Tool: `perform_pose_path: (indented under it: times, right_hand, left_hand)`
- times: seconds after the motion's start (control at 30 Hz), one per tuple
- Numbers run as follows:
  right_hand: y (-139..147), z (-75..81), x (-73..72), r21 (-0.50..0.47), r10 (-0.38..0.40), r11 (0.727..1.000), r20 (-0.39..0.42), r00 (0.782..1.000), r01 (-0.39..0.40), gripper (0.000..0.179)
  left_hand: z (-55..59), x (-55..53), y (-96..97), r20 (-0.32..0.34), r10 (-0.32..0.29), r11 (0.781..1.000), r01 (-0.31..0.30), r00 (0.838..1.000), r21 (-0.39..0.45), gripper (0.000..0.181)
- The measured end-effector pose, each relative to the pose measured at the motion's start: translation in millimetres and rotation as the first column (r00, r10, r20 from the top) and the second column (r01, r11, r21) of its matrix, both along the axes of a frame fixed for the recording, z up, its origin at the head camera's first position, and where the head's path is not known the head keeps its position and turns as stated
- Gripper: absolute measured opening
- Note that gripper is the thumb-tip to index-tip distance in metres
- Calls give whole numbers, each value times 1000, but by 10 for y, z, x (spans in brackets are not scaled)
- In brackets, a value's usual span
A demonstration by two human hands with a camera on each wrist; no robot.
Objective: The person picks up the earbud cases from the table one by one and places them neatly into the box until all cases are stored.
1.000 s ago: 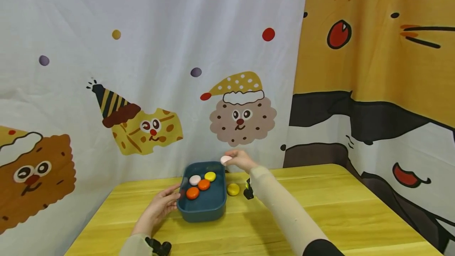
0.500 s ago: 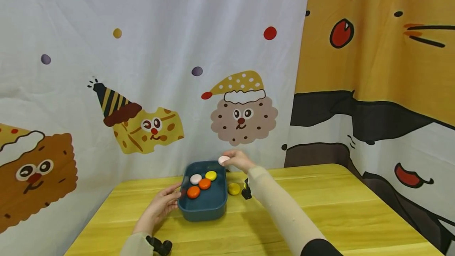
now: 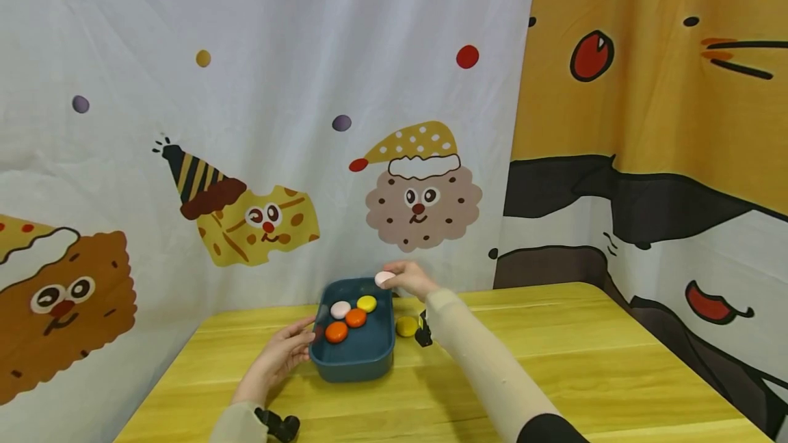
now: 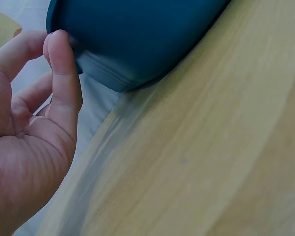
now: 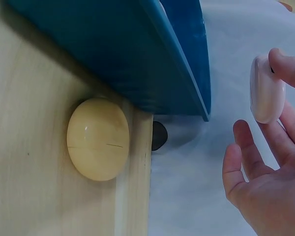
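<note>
A dark blue box (image 3: pixel 352 372) stands on the table, with orange, yellow and pale pink rounded discs inside. My left hand (image 3: pixel 280 355) is at its left side, fingertips touching the outer wall; the left wrist view shows the fingers (image 4: pixel 63 73) right at its corner. My right hand (image 3: pixel 412 279) pinches a pale pink rounded disc (image 5: pixel 266 91) between thumb and fingers, raised at the box's far right corner. A yellow rounded disc (image 3: pixel 406 326) lies on the table close to the box's right wall; it looks paler in the right wrist view.
The wooden table (image 3: pixel 554 361) extends to both sides of the box. A white curtain (image 3: pixel 265 87) with printed cartoon figures hangs right behind the table's back edge. An orange and black printed cloth (image 3: pixel 652 122) hangs on the right.
My right hand has moved a little to the left with the pale pink disc, over the box's far right corner. The left hand and the box hold their place.
</note>
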State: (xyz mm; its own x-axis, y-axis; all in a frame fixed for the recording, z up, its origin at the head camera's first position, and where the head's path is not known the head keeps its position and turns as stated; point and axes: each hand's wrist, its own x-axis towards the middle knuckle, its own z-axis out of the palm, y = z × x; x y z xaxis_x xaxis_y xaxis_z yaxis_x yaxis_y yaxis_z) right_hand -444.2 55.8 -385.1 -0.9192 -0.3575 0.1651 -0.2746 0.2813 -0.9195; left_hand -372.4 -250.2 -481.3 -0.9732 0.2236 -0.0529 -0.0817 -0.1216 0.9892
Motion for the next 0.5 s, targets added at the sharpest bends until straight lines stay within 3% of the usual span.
perform_pose_path:
  times: [0.23,0.5]
  right_hand:
    - [-23,130,156,-4,17,1000,25,1000,-17,46]
    - [-79,-42,-21,13,-4,1000,23,1000,3,47]
  left_hand:
    - [-3,-9,1,3,1,1000,-1,1000,-1,64]
    - [-10,-17,-7,-4,0,1000,0,1000,-4,63]
